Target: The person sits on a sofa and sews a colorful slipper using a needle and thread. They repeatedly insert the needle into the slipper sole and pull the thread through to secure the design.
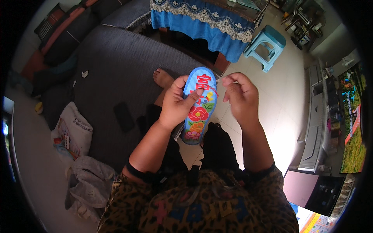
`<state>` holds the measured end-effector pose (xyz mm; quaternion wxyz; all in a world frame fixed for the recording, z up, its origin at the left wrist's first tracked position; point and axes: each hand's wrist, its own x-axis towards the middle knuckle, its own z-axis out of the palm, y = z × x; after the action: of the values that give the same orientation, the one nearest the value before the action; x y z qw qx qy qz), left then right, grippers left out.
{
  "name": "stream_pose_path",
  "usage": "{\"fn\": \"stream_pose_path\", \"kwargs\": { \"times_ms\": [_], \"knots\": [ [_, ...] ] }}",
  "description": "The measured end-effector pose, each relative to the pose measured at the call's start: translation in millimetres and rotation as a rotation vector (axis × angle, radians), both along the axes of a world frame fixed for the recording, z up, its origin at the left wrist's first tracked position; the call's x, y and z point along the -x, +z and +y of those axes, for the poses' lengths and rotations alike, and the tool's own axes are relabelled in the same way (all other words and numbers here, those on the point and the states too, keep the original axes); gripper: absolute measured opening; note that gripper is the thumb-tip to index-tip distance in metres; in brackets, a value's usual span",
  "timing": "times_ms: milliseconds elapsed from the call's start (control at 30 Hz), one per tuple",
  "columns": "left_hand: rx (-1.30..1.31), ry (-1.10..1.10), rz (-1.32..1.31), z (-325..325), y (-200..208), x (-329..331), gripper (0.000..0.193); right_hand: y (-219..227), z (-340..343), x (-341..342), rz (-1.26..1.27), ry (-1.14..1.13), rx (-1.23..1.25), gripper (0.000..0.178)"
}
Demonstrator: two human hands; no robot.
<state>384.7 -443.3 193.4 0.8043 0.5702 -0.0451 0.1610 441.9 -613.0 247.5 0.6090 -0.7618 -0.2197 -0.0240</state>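
While its fingers disappear behind the sole, the left hand point(174, 106) is clamped firmly on a long blue insole with cross-stitched flowers and red characters point(199, 113), thumb pressed flat across the front. And that insole stands nearly upright between the two hands, above the lap, its back face out of sight and its lower end sinking into shade. Over to the right hand point(241, 95), just beside the insole's upper edge: fingers half curled, index and thumb tips close together, and whether a needle sits between them I cannot tell. A fine red thread point(216, 94) shows at the insole's edge, its far end lost to view.

Look at the texture on that stitching, little grid-like squares building rounded petals! Below, a soft leopard-print garment point(155, 209) runs off the bottom edge. Off left, a ribbed dark-grey seat cover point(105, 58) carries a crumpled white bag point(77, 130) and a flat black rectangle point(123, 116), too dim to identify. Up top, a lace-trimmed blue cloth point(171, 21) hangs over deep shadow, near a smooth pale-blue plastic stool point(274, 37).
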Motion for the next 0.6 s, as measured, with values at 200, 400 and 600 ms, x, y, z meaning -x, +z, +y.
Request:
{"fn": "stream_pose_path", "kwargs": {
  "times_ms": [200,400,600],
  "knots": [
    [0.156,-0.185,0.071,1,3,-2,0.023,-23,-10,-14,0.801,0.386,-0.326,0.015],
    [0.172,-0.215,0.116,2,1,-1,0.025,-48,2,-6,0.873,0.339,-0.634,0.015],
    [0.28,-0.261,0.17,4,0,-4,0.027,-51,-13,-26,0.865,0.226,-0.894,0.013]
  ]
}}
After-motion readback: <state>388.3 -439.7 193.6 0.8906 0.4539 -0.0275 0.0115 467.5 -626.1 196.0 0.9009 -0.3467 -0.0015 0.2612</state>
